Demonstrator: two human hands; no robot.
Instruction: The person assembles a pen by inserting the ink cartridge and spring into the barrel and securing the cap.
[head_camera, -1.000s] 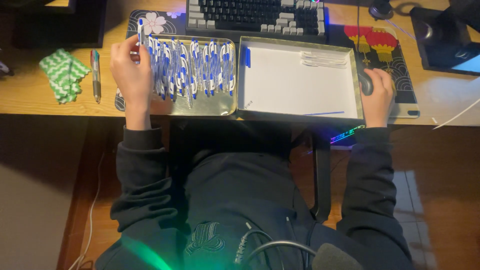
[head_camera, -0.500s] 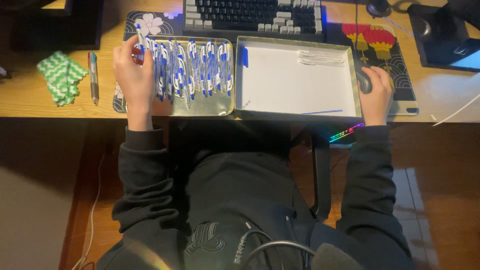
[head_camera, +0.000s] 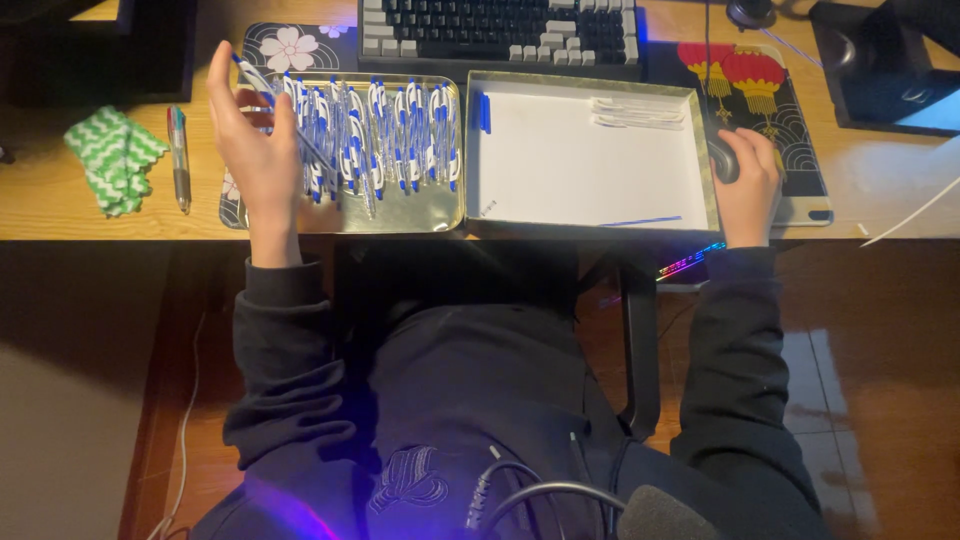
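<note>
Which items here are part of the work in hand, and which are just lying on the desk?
In use:
left hand lifting a blue-and-white pen
gold tray of pens
white-lined box
right hand on the mouse

Lying about:
keyboard
green-and-white cloth
lone pen

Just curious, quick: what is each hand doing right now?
Left hand: closed on a blue-and-white pen over the tray.
Right hand: resting on a dark mouse.

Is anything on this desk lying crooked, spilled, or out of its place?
Mostly tidy. The blue-and-white pens stand in a neat row in the left tray, but a few near the left hand lie slanted across the others. One thin blue stick lies alone, askew, in the white tray. Nothing looks spilled.
</note>
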